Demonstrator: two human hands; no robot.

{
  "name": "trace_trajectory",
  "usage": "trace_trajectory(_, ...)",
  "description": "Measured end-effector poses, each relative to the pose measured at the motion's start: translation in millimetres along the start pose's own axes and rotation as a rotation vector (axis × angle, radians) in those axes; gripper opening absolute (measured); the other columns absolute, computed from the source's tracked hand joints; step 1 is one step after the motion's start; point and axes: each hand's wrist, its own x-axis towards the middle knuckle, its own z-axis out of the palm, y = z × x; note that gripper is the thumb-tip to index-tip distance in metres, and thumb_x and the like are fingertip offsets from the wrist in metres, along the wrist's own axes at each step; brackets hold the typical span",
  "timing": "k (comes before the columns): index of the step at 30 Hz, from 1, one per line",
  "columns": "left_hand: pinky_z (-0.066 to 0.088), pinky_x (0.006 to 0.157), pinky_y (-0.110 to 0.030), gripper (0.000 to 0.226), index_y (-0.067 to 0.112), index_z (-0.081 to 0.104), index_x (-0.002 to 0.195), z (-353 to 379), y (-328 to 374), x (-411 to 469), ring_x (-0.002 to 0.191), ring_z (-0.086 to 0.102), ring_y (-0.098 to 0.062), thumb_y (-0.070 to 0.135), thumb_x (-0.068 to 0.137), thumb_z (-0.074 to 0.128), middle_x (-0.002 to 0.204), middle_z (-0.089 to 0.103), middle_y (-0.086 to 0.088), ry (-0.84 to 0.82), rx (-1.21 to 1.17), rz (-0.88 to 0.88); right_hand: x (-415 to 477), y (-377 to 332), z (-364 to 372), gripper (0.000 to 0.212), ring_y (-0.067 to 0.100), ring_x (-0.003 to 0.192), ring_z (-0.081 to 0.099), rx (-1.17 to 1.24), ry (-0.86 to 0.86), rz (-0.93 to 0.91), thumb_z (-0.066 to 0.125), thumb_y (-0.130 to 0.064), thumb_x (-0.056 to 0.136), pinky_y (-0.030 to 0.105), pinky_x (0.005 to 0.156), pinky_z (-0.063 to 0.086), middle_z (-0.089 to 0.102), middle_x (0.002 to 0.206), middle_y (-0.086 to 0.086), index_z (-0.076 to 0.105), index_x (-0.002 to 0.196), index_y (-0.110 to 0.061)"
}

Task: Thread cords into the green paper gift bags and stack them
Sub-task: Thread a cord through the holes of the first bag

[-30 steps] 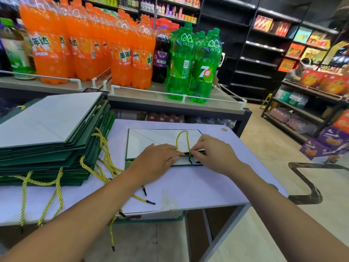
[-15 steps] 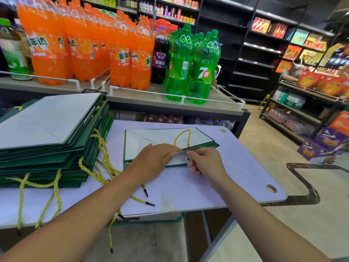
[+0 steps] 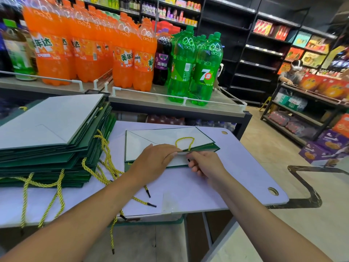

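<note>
While the left hand (image 3: 156,159), fingers flat, is pressing the green gift bag (image 3: 160,138) down near the surface's far edge, the right hand (image 3: 205,167) grip is pinching the yellow cord (image 3: 186,138) by its black tip; pulling slowly is likely sparing the paper hole.

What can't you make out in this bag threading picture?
Head view only.
Holes in the bag: covered by left hand and right hand.
Where the cord end goes: hidden in right hand's grip.
Count of the stack: left edge cuts it.
Print on far boxes: small, blurred.
</note>
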Motion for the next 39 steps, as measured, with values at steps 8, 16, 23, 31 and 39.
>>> trace_trajectory(8,0.030,0.119,-0.051,0.037,0.037,0.064,0.134,-2,3,-1,0.127,0.053,-0.002,0.044,0.110,0.037,0.136,0.063,0.020,0.011,-0.003,-0.010,-4,-8,-9,0.013,0.004,0.040,0.045,0.039,-0.063,0.086,0.069,-0.010,0.090,0.015,0.038,0.034,0.060,0.055,-0.002,0.070,0.077,-0.007)
trace_trajectory(16,0.041,0.107,-0.055,0.046,0.040,0.063,0.134,0,0,0,0.127,0.053,-0.003,0.053,0.106,0.028,0.134,0.063,0.022,0.026,0.057,0.024,-6,-3,-1,0.024,0.014,0.044,0.061,-0.336,-0.084,-0.135,0.064,-0.019,0.095,0.016,0.043,0.039,0.074,0.064,0.006,0.073,0.077,-0.006)
trace_trajectory(23,0.038,0.108,-0.045,0.037,0.044,0.057,0.137,-6,7,0,0.128,0.050,-0.004,0.053,0.106,0.041,0.139,0.057,0.024,-0.120,0.230,0.063,12,-18,-30,0.031,0.018,0.067,0.063,-0.728,0.279,-0.419,0.060,-0.048,0.092,0.032,0.059,0.047,0.067,0.066,-0.006,0.068,0.072,-0.026)
trace_trajectory(31,0.002,0.126,-0.054,0.085,0.041,0.012,0.162,-28,-3,-6,0.159,0.000,-0.016,0.085,0.090,0.020,0.172,0.008,0.011,-0.288,0.447,-0.279,46,-14,-24,0.017,0.014,0.084,0.066,-0.962,0.059,-0.259,0.069,-0.044,0.087,0.033,0.070,0.056,0.070,0.083,-0.012,0.071,0.083,-0.028)
trace_trajectory(39,-0.002,0.126,-0.053,0.088,0.044,0.010,0.162,-27,1,-7,0.158,-0.005,-0.014,0.088,0.088,0.025,0.172,-0.001,0.011,-0.344,0.452,-0.296,57,-18,-18,0.046,0.017,0.104,0.062,-0.923,-0.101,-0.241,0.071,-0.037,0.091,0.037,0.091,0.052,0.067,0.103,-0.010,0.056,0.133,-0.025)
